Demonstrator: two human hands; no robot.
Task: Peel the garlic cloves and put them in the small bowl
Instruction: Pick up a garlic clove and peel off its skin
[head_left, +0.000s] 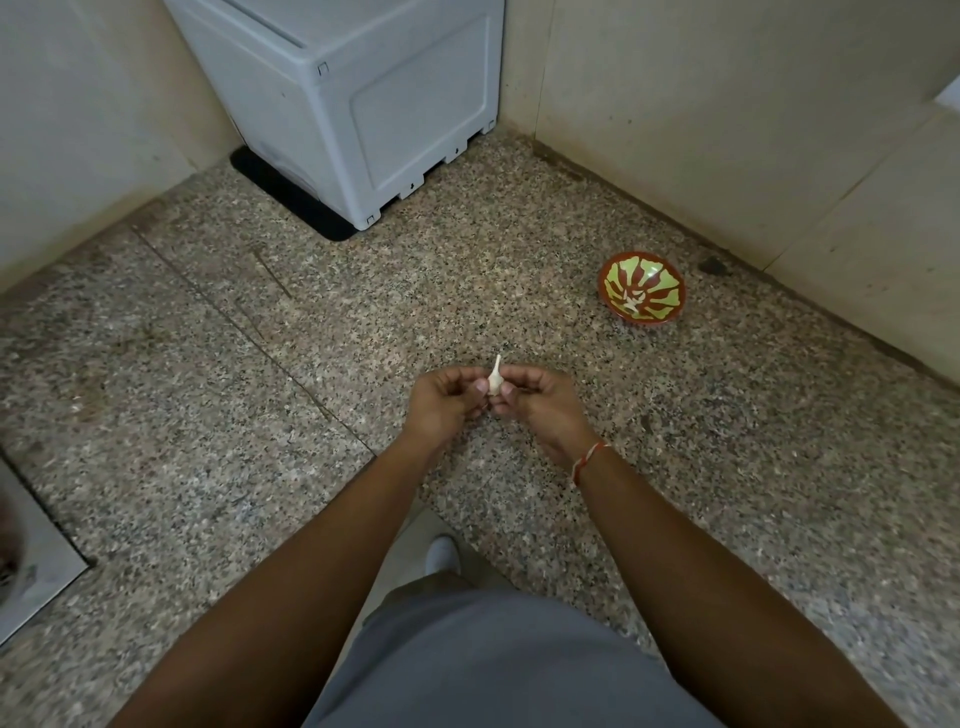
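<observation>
A pale garlic clove (495, 379) with a pointed tip sticking up sits between my two hands above the speckled granite counter (260, 364). My left hand (447, 402) pinches it from the left with curled fingers. My right hand (540, 405), with a red thread on the wrist, pinches it from the right. The small bowl (642, 295), red with a green leaf pattern, stands on the counter to the upper right of my hands. A few small pale pieces lie inside it; I cannot tell if they are cloves.
A grey-white plastic appliance (374, 104) on a black mat stands in the back corner. Beige tiled walls (727, 130) close the counter at left, back and right. A steel sink edge (31, 561) shows at the lower left. A dark spot lies right of the bowl.
</observation>
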